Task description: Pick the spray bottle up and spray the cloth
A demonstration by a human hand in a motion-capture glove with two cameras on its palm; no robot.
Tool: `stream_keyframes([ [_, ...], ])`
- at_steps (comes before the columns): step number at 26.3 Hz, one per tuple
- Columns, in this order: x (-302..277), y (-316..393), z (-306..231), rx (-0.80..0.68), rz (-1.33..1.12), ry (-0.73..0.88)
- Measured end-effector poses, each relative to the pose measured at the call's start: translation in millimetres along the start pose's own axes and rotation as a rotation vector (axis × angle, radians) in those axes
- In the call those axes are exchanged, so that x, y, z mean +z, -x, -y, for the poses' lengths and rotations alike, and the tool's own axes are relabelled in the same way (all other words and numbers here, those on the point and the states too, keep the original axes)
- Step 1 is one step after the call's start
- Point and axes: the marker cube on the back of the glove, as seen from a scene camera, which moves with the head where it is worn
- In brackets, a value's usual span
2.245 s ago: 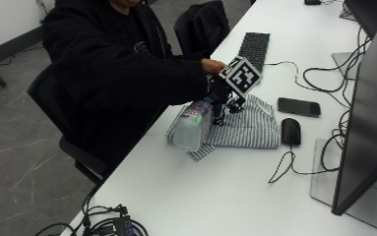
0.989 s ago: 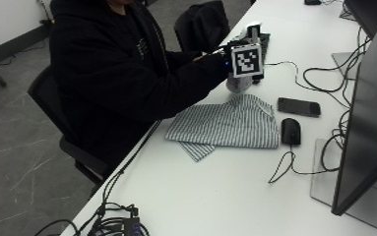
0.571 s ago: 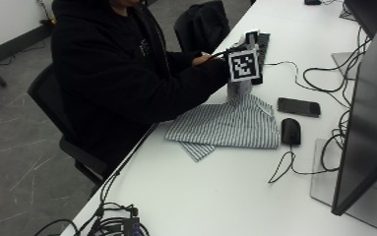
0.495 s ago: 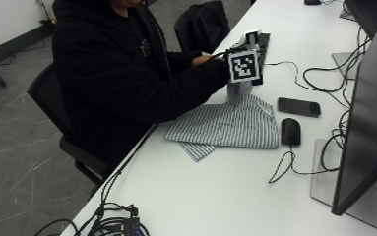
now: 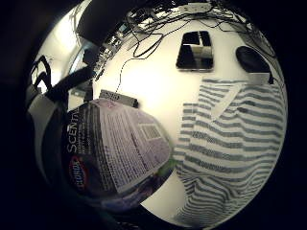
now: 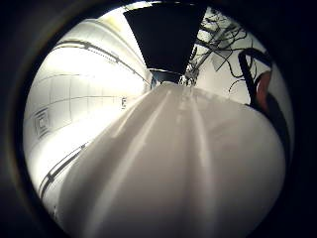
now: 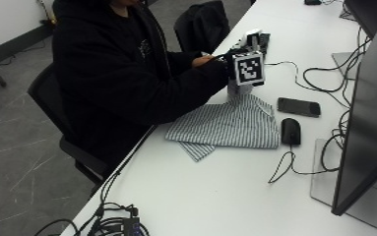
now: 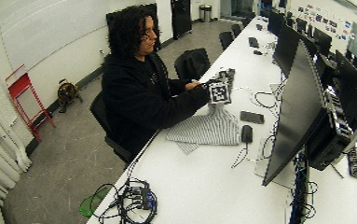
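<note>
My gloved right hand (image 7: 223, 67) grips the spray bottle (image 7: 234, 87) upright in the air, just over the far edge of the striped cloth (image 7: 231, 125). The bottle's white spray head (image 7: 251, 35) sticks up above the hand. The other, bare hand (image 7: 205, 60) is up beside the bottle's top; whether it touches is unclear. In the little finger side palm view the labelled bottle body (image 5: 115, 148) sits close to the palm, with the cloth (image 5: 230, 143) flat on the white table below. The bottle's white neck (image 6: 188, 163) fills the thumb side view.
A phone (image 7: 299, 106) and a black mouse (image 7: 290, 131) lie just right of the cloth. A keyboard (image 7: 261, 43) lies behind the hand. A monitor (image 7: 365, 123) and loose cables (image 7: 286, 167) stand along the right side of the table (image 7: 227, 196).
The hand has lifted the bottle from the cloth near the table's edge up to the cloth's far side. Over the last half second it has hardly moved.
</note>
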Motion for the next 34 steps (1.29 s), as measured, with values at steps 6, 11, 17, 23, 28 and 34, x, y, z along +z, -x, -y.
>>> stream_keyframes([
  [6,-17,-2,-7,-0.062,-0.138,0.105],
  [11,-61,-6,-17,-0.118,-0.462,0.055],
  [17,-108,-4,-59,-0.144,-0.716,0.079],
  [23,-143,-3,-114,-0.148,-0.875,0.106],
  [28,-161,-5,-157,-0.056,-0.975,0.178],
  [34,-168,-9,-204,0.030,-1.152,0.244],
])
